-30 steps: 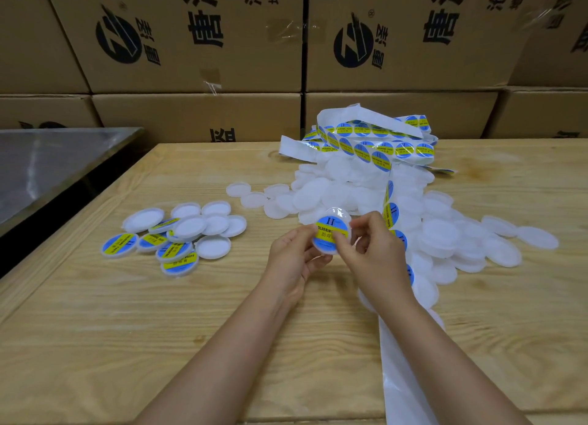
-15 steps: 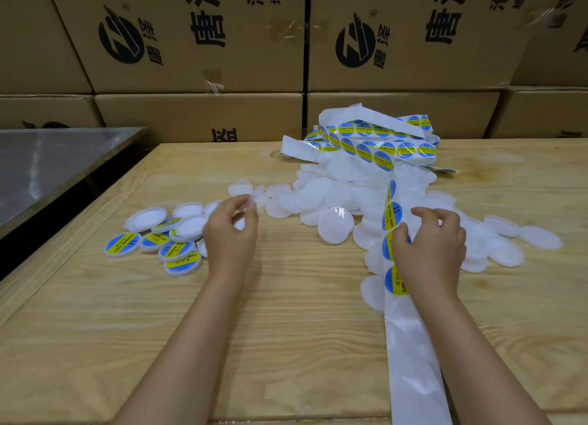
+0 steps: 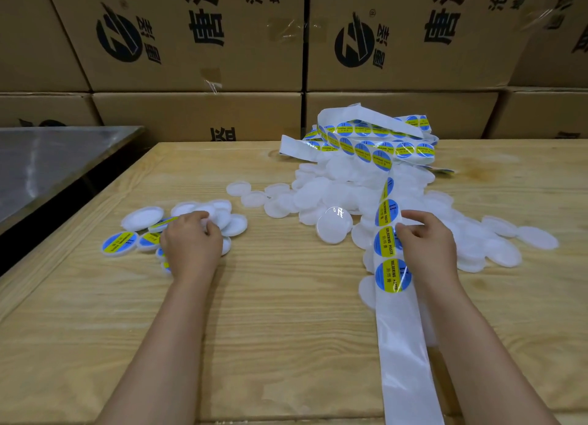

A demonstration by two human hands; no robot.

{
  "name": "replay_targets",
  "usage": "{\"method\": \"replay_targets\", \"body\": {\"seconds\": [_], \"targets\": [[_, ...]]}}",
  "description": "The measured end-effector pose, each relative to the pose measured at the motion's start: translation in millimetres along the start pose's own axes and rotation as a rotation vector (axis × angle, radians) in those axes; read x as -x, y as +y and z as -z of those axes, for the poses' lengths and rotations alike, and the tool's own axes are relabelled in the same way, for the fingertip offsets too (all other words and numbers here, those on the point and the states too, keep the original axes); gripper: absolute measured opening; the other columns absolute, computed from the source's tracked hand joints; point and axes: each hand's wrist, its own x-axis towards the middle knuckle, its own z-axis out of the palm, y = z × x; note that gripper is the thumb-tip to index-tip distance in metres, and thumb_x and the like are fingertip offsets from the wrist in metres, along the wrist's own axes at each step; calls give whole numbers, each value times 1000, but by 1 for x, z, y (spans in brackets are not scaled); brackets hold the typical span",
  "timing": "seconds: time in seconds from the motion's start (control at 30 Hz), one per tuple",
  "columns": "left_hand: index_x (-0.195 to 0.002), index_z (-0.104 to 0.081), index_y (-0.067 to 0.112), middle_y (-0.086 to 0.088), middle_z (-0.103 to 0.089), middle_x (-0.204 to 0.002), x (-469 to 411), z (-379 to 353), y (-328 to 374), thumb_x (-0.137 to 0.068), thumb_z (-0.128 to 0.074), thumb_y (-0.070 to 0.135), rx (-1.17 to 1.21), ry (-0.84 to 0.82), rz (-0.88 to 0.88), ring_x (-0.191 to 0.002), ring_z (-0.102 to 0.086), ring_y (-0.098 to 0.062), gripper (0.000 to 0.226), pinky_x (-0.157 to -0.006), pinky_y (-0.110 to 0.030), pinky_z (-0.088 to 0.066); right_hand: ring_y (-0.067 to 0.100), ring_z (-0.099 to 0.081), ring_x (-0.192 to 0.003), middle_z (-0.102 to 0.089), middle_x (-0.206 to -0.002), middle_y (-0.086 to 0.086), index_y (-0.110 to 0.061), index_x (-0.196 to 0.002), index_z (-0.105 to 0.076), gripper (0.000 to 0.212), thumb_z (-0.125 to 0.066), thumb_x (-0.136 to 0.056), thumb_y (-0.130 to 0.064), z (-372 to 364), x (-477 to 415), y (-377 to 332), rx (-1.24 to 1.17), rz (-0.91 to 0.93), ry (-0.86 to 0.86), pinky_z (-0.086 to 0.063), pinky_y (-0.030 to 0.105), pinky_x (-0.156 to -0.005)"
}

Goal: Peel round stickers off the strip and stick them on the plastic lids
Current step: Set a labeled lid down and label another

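Note:
A white backing strip (image 3: 402,354) runs from the near table edge up to a tangled heap of strip (image 3: 366,144), carrying round blue-and-yellow stickers (image 3: 392,275). My right hand (image 3: 428,243) pinches the edge of a sticker (image 3: 385,242) on the strip between thumb and forefinger. Blank white plastic lids (image 3: 331,190) lie heaped under and around the strip; one glossy lid (image 3: 333,229) leans at the heap's near side. My left hand (image 3: 191,245) lies over the pile of labelled lids (image 3: 120,243) at the left, fingers curled down onto it. What is under its palm is hidden.
Stacked printed cardboard boxes (image 3: 197,42) wall off the back of the wooden table (image 3: 286,313). A grey metal surface (image 3: 47,160) stands to the left, across a dark gap. More blank lids (image 3: 537,237) spread out to the right.
My hands parted: the left carried the freshly labelled lid over to the left pile and came down on it. The right moved to the strip and took hold of a sticker's edge.

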Motion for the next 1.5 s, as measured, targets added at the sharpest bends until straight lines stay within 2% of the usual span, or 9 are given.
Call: {"method": "replay_targets", "body": {"seconds": [0.23, 0.33, 0.53, 0.67, 0.77, 0.93, 1.17, 1.33, 1.5], "targets": [[-106, -65, -1, -16, -66, -106, 20, 0, 41, -82, -54, 9, 208, 84, -370, -98, -60, -37, 29, -89, -41, -37, 7, -58, -64, -65, -69, -7, -24, -119, -55, 31, -57, -89, -14, 0, 3, -2, -43, 74, 11, -36, 7, -50], [-108, -65, 2, -10, -67, -108, 54, -6, 77, -86, -57, 24, 375, -79, -549, -102, -59, -27, 32, -92, -37, -41, 11, -60, -77, -66, -69, -11, -32, -118, -56, 33, -56, -89, -14, -1, 6, -4, -48, 107, -12, -40, 14, -65], [-131, -51, 21, 9, -48, -137, 106, -16, 115, -74, -74, 40, 507, -597, -685, -127, -40, -4, 64, -108, -21, -25, 8, -65, -75, -71, -80, -8, -29, -84, -72, 25, -58, -86, -8, -6, 10, -9, -168, 101, -64, -47, 12, -66], [-130, -53, 19, 10, -50, -136, 107, -18, 113, -75, -77, 30, 543, -662, -625, -127, -42, -4, 61, -107, -22, -29, 20, -68, -87, -72, -88, -2, -29, -84, -71, 20, -61, -86, -11, -9, 10, -10, -187, 79, -118, -55, 41, -80], [-119, -59, 19, 11, -54, -133, 106, -19, 113, -71, -80, 27, 597, -650, -562, -122, -45, 0, 53, -102, -12, -32, 20, -68, -88, -72, -89, -2, -28, -86, -71, 19, -61, -87, -12, -11, 10, -9, -173, 83, -108, -54, 47, -82], [-102, -58, 21, 22, -50, -127, 105, -23, 111, -68, -81, 26, 584, -655, -512, -119, -47, 1, 42, -95, -6, -31, 24, -68, -87, -73, -90, 1, -31, -83, -70, 22, -62, -86, -11, -14, 12, -9, -192, 62, -135, -56, 48, -77], [-108, -56, 21, 14, -55, -125, 104, -25, 109, -66, -82, 28, 564, -656, -515, -115, -48, -1, 50, -94, -11, -35, 34, -67, -76, -70, -92, 5, -21, -98, -70, 15, -62, -87, -16, -17, 13, -7, -208, 28, -189, -56, 45, -70], [-106, -57, 24, 18, -55, -125, 103, -25, 109, -66, -82, 31, 593, -666, -453, -114, -48, 3, 48, -92, -9, -35, 17, -62, -86, -59, -90, -9, -20, -111, -67, 27, -64, -85, -15, -20, 13, -7, -127, 62, -209, -52, 40, -80], [-119, -58, 24, 14, -56, -130, 104, -21, 111, -77, -70, 37, 667, -715, -450, -118, -49, 2, 45, -99, -16, -36, 10, -65, -64, -65, -97, -3, -21, -110, -64, 25, -62, -86, -11, -15, 12, -7, -186, 43, -172, -54, 36, -66]]}}
